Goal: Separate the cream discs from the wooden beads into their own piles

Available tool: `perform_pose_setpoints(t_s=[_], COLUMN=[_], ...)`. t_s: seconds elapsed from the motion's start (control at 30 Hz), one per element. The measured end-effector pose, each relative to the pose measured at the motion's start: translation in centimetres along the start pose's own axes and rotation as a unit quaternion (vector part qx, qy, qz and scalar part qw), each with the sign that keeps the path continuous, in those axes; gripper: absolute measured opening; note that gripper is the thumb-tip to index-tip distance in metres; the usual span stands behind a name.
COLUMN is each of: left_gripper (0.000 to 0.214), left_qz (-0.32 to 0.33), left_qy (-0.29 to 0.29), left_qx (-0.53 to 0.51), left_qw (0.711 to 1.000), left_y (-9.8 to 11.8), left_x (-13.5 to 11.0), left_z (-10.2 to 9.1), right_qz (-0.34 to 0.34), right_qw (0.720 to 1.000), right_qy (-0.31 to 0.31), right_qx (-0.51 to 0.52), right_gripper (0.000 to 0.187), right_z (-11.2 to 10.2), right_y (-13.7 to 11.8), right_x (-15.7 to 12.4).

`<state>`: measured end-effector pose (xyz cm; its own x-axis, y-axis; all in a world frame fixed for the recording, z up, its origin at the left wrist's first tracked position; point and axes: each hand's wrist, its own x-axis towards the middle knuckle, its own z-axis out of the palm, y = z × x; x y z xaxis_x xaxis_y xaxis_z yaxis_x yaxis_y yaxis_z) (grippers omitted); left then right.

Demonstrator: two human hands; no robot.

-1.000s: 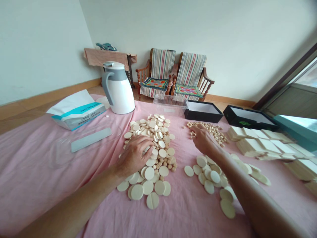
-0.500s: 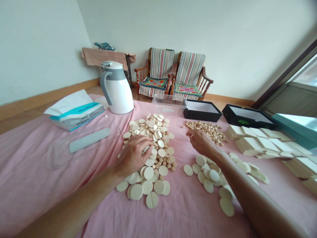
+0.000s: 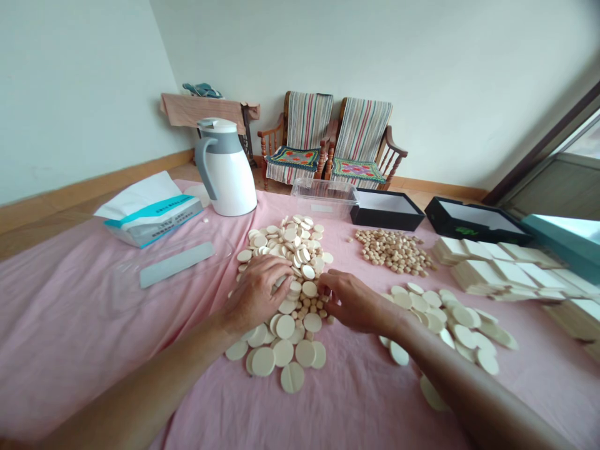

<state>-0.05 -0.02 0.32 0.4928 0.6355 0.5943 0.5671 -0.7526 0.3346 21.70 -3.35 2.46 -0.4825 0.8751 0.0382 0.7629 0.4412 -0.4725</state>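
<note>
Spreading its fingers [image 3: 276, 273] open on light, stiff discs [image 3: 285, 326], the left hand [image 3: 253, 295] rests; the right hand [image 3: 356, 305] curls over small pegs [image 3: 310, 307], grasp unclear.

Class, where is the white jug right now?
In the head view, the jug stands left of centre on the pink cloth, right of the teal-banded packet.

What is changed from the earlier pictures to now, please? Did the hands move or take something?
The right hand moved left and toward the person, from the heap of small round pieces to the loose small pieces beside the disc pile. Whether it took hold of any cannot be seen. The left hand stayed on the disc pile.
</note>
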Motion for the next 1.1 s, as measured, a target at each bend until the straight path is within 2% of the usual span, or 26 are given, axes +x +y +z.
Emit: perform_pose_setpoints(t_s=[0.17,0.27,0.37,0.47,0.53,0.63,0.7,0.77,0.87,0.97,1.1], left_gripper=[0.012,0.011,0.012,0.013,0.013,0.012,0.012,0.012,0.012,0.012,0.012], left_qz=[-0.001,-0.001,0.002,0.001,0.0,0.003,0.005,0.004,0.002,0.002,0.0], left_qy=[0.004,0.002,0.0,-0.001,-0.003,-0.001,0.003,0.005,0.005,0.004,0.003], left_qx=[0.002,0.0,0.0,0.0,0.0,0.002,0.004,0.006,0.007,0.007,0.005], left_qw=[1.0,1.0,1.0,1.0,1.0,1.0,1.0,1.0,1.0,1.0,1.0], left_y=[0.0,0.0,0.1,0.2,0.2,0.2,0.1,0.1,0.0,0.0,0.1], left_x=[0.0,-0.1,0.0,0.1,0.2,0.2,0.1,0.1,0.1,0.0,0.0], left_z=[0.0,-0.1,-0.2,-0.2,-0.3,-0.3,-0.2,-0.2,-0.1,-0.1,-0.2], right_qz=[0.014,0.085,0.19,0.26,0.238,0.118,0.042,0.01,0.01,0.012,0.051], right_qw=[0.999,0.99,0.956,0.92,0.933,0.987,0.996,0.993,0.991,0.988,0.985], right_qy=[0.002,0.045,0.111,0.155,0.144,0.03,-0.071,-0.12,-0.113,-0.108,-0.078], right_qx=[-0.034,-0.105,-0.193,-0.249,-0.229,-0.103,-0.026,-0.012,-0.067,-0.108,-0.142], right_gripper=[0.016,0.016,0.015,0.02,0.019,0.013,0.013,0.017,0.019,0.018,0.014], right_z=[-1.1,-2.7,-4.2,-5.1,-5.3,-5.4,-5.0,-4.3,-2.8,-1.9,-3.2], right_y=[1.2,4.0,6.8,7.6,6.8,4.2,2.3,0.9,-0.3,-0.4,1.3], right_x=[0.3,0.3,0.2,0.0,-0.1,-0.4,-0.7,-1.0,-1.3,-1.2,-0.8])
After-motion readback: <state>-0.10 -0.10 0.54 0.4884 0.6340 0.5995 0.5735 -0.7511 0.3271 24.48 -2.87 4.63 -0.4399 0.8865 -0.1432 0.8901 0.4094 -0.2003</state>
